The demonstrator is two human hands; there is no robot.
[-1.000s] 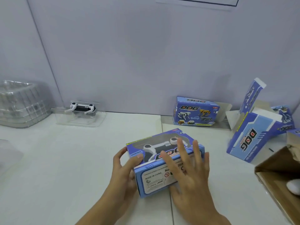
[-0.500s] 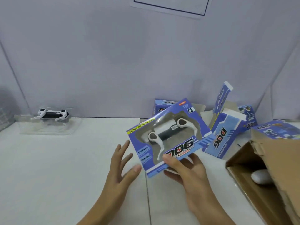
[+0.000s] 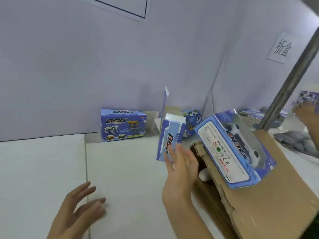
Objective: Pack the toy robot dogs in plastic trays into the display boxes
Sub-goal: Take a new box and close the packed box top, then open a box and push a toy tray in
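Packed box (image 3: 231, 149) with toy dog (image 3: 248, 140) behind its window sits tilted at 3 o'clock, over the carton (image 3: 269, 200) flap, no hand on it. Right hand (image 3: 181, 168) just left of it, fingers straight and apart, holding nothing. Left hand (image 3: 77, 209) at 7 o'clock over table (image 3: 129, 169), fingers loose, spread, empty. Open box (image 3: 170, 137) stands at 1 o'clock; shut box (image 3: 123, 125) at 12, by the wall.
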